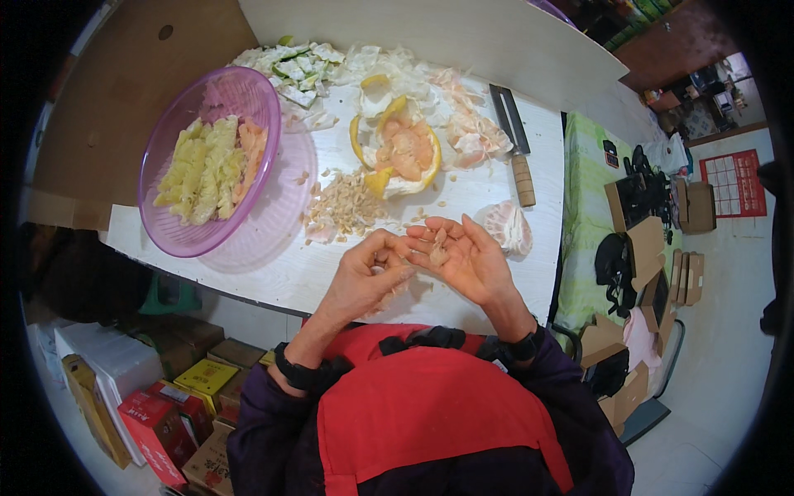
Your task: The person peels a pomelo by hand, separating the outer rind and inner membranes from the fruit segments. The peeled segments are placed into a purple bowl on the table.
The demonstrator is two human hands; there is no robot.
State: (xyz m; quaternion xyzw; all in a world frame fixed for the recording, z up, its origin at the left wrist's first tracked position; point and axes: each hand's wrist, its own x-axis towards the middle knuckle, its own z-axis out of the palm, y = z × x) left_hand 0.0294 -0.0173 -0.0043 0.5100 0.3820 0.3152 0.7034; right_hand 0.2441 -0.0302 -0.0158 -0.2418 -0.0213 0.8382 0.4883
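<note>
Palm up, my right hand (462, 257) holds pale seeds (439, 251) on its slightly curled fingers. My left hand (369, 270) is beside it, fingertips bent together near the right fingers; whether anything is pinched there is unclear. A heap of pomelo seeds (347, 204) lies just beyond on the white table (279, 279). Behind my right hand sits a peeled pomelo piece (510, 228). Farther off, an opened yellow rind (428, 180) cups pinkish pomelo flesh (406, 149). At the left, a purple plastic bowl (273, 133) contains yellow and pink pomelo segments (205, 167).
A cleaver with a wooden handle (522, 180) lies at the table's right. Peel scraps (304, 68) and membranes (471, 133) line the back by a pale upright panel (434, 37). Cardboard (124, 111) stands at the left; boxes (205, 378) are stacked below.
</note>
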